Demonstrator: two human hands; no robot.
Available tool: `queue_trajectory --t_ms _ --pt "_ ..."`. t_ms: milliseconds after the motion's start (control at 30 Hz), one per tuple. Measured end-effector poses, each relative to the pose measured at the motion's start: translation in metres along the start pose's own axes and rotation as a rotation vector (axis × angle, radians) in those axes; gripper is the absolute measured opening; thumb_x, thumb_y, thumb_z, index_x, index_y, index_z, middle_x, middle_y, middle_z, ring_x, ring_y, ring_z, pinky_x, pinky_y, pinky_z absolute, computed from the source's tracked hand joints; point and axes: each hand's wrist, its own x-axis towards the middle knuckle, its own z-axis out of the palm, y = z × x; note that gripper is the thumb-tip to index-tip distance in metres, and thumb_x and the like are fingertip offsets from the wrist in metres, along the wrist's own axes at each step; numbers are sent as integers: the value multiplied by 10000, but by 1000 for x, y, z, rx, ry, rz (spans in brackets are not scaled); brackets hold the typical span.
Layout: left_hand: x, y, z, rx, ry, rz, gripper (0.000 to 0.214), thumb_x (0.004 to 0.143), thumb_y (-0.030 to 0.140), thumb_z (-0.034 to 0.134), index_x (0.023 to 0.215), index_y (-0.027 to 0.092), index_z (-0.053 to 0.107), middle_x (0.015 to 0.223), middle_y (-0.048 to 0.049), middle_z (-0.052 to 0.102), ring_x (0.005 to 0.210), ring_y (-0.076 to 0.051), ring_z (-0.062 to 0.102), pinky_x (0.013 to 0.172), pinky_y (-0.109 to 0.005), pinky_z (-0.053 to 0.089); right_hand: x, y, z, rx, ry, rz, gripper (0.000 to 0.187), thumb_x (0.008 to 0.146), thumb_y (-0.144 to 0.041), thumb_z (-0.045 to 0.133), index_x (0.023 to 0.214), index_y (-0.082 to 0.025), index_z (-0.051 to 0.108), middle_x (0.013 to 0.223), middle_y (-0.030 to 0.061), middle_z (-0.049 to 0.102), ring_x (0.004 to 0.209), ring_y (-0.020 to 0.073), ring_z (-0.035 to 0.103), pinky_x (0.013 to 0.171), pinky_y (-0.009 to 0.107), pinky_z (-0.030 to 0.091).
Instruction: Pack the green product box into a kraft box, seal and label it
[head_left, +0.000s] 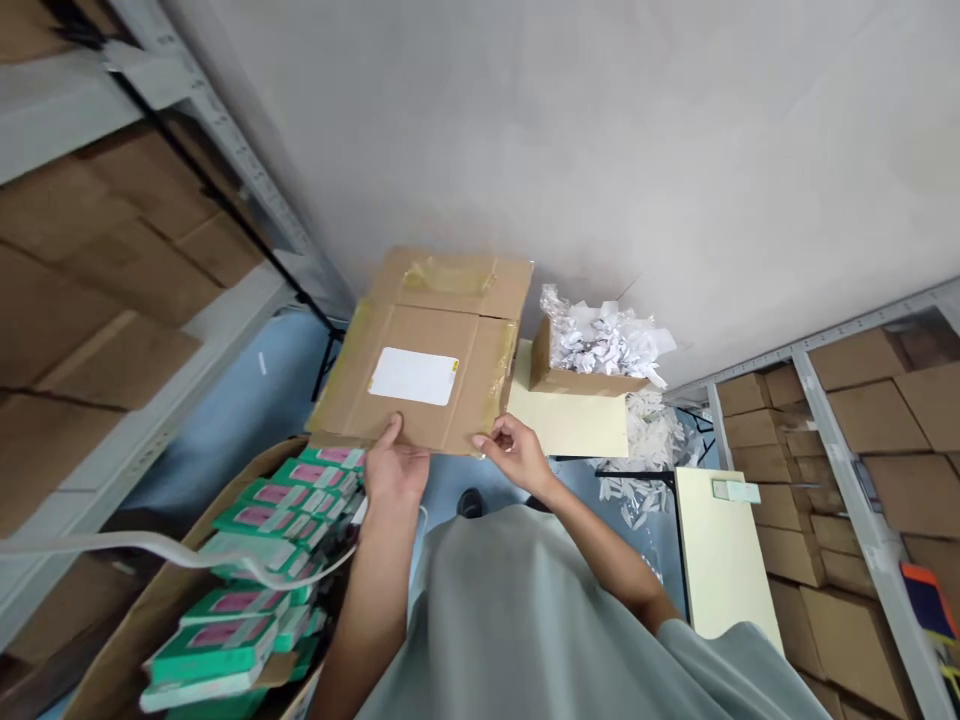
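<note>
A flattened cardboard box (pixel 427 330) with a white label (pixel 414 376) and yellowish tape along its edges is held up in front of me. My left hand (pixel 396 462) grips its near edge, thumb on top and fingers underneath. At the near right corner, my right hand (pixel 517 452) pinches the cardboard between thumb and fingers. Just left of my left forearm stands a large open carton (pixel 142 610) with many green-and-pink small boxes (pixel 225 640) inside.
A cream table (pixel 577 425) carries a carton (pixel 581 382) of crumpled paper (pixel 607 340). Paper scraps (pixel 656 435) lie beyond it. Shelves of cartons (pixel 772 480) flank both sides. A white cable (pixel 150 545) crosses the left. A small pale box (pixel 735 491) lies on a second cream table (pixel 724 570).
</note>
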Motion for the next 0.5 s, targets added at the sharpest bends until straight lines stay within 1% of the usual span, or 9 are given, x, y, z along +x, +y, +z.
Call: queue_trajectory --t_ms 67,133,167,233,300,400,433,500 --pt "-12 4 21 8 -47 12 245 853 383 886 1038 273 769 1174 -61 867 1461 -310 718 1275 -536 623 -13 -2 -25 -26 50 21 585 863 -810 830 834 -265 621 744 -35 659 692 160 595 670 292 479" --pt "-25 6 47 42 -148 27 303 824 409 934 1055 278 788 1220 -51 866 1472 -311 712 1300 -531 604 -29 -4 -60 -73 181 39 535 882 -782 837 903 -261 715 808 0 747 741 187 674 722 314 549" --pt "-32 4 62 63 -219 31 341 809 434 958 1068 279 798 1243 -51 865 1465 -313 717 1310 -531 594 -39 -5 -81 -102 286 44 509 901 -760 830 959 -259 756 856 19 785 776 202 713 752 328 585" --pt "-45 -4 93 106 -368 5 427 772 491 1001 1096 283 815 1290 -52 861 1445 -315 727 1322 -525 579 -65 -10 -128 -176 568 33 469 957 -712 785 1051 -253 794 945 57 826 857 230 765 810 355 639" --pt "-59 -22 124 157 -505 -53 513 735 549 1033 1123 287 825 1323 -56 857 1429 -317 734 1320 -509 574 -102 -17 -179 -279 875 -17 431 1024 -657 719 1096 -240 799 1066 100 844 996 260 793 905 392 669" --pt "-90 -61 166 265 -686 -147 624 704 628 1043 1170 276 822 1325 -77 856 1402 -333 743 1282 -510 596 -171 -18 -250 -449 1251 -103 405 1066 -601 698 1222 -237 784 1284 146 815 1235 297 765 1083 472 650" --pt "-103 -76 178 309 -740 -178 658 697 651 1042 1184 270 818 1312 -85 857 1388 -340 748 1262 -513 608 -196 -13 -270 -486 1344 -108 428 1057 -602 713 1281 -242 773 1354 156 796 1300 309 746 1129 499 634" --pt "-134 -107 199 405 -854 -233 723 686 695 1036 1213 258 807 1284 -103 860 1359 -352 760 1219 -512 630 -245 5 -305 -500 1451 -58 535 1017 -617 749 1408 -251 734 1497 175 749 1428 333 697 1209 554 594"
